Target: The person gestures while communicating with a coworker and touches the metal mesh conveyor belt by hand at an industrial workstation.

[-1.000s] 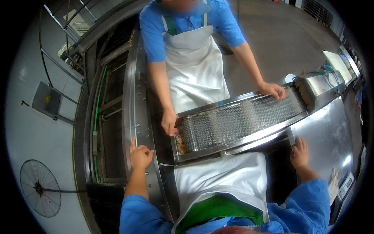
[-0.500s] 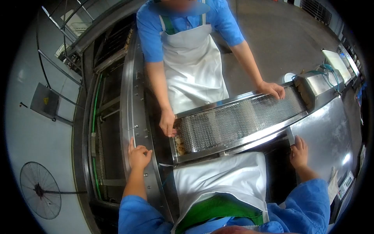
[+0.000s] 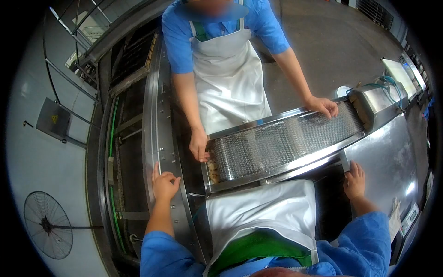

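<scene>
My left hand [image 3: 166,185] rests on the steel rail [image 3: 162,150] along the machine at the left. Its index finger points up the rail, and no object shows in it. My right hand [image 3: 354,181] lies with its fingers stretched out on the near-left edge of a shiny steel table [image 3: 385,152]. Between the two hands, and farther from me, is a mesh conveyor belt [image 3: 277,145] in a steel frame. Small pale-brown pieces [image 3: 212,171] lie at its left end.
Across the belt stands a co-worker in a white apron [image 3: 226,78]. One of their hands [image 3: 199,145] is by the belt's left end, the other [image 3: 323,106] on its far side. A dark tray [image 3: 134,60] sits in the left machine. A wall fan [image 3: 48,225] is lower left.
In the left machine, the dark tray has shifted slightly toward me, and a rod with a round end has come into sight lower down. Both my hands stay in place.
</scene>
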A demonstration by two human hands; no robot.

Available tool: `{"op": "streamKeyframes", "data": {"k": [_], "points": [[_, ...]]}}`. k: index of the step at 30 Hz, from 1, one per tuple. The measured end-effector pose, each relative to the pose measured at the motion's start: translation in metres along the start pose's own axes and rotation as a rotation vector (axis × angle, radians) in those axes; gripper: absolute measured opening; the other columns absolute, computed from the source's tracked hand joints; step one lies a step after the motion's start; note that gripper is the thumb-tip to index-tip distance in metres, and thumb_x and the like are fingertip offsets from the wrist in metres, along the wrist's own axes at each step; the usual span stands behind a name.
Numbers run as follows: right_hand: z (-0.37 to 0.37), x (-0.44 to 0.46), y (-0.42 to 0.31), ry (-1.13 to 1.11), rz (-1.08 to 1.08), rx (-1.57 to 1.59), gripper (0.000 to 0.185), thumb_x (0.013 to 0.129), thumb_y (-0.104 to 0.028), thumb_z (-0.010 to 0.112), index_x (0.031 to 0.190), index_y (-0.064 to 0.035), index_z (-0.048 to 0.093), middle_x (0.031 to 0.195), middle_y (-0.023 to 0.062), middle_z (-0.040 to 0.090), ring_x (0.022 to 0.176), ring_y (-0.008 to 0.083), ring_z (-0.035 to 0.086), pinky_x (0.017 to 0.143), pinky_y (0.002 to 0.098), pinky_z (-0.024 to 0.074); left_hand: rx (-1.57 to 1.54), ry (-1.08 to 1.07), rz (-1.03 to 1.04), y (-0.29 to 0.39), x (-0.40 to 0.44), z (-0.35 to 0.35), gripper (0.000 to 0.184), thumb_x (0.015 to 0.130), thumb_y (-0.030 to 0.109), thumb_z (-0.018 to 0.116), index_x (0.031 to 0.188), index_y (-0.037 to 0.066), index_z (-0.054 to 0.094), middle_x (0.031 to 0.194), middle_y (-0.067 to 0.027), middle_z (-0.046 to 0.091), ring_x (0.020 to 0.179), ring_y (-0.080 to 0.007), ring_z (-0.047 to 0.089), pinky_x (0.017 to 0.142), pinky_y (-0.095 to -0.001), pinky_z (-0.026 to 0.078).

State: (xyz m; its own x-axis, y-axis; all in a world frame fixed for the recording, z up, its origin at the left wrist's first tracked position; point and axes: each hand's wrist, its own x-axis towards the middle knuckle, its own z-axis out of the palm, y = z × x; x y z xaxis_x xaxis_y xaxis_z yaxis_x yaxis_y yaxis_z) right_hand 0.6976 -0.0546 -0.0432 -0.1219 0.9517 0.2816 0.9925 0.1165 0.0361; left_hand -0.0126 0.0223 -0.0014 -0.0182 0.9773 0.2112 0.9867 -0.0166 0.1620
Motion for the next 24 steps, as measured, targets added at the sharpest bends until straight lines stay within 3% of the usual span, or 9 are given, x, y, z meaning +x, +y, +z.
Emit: {"op": "streamKeyframes", "data": {"k": [3,19,24], "points": [[0.0015,-0.0008,0.0002,0.007,0.004,-0.007,0.017,0.071,-0.003,0.068,0.087,-0.0064,0.066,0.144,0.0167,0.046,0.131,0.0401,0.044,0.105,0.0515,0.04,-0.019,0.006,-0.016,-0.0015,0.0004,0.0028,0.016,0.073,0.022,0.079,0.065,0.009,0.074,0.09,-0.0035,0.073,0.139,-0.035,0.038,0.115,-0.0477,0.03],[0.0013,0.0009,0.0002,0.045,-0.031,0.005,0.024,0.066,-0.001,0.07,0.088,-0.0073,0.062,0.143,0.0166,0.046,0.13,0.0407,0.045,0.104,0.0521,0.0405,-0.035,0.015,-0.026,-0.0015,0.0004,0.0036,0.014,0.071,0.021,0.08,0.064,0.01,0.074,0.091,-0.0054,0.073,0.139,-0.036,0.039,0.115,-0.0474,0.031],[-0.0062,0.0025,-0.0043,0.009,-0.023,0.016,0.027,0.07,0.003,0.063,0.094,-0.0061,0.059,0.141,0.0206,0.048,0.127,0.0442,0.047,0.101,0.053,0.0417,0.006,0.016,-0.002,-0.0016,-0.0004,0.0021,0.015,0.071,0.022,0.079,0.069,0.008,0.074,0.095,-0.0061,0.074,0.137,-0.0363,0.041,0.108,-0.0456,0.037]]}}
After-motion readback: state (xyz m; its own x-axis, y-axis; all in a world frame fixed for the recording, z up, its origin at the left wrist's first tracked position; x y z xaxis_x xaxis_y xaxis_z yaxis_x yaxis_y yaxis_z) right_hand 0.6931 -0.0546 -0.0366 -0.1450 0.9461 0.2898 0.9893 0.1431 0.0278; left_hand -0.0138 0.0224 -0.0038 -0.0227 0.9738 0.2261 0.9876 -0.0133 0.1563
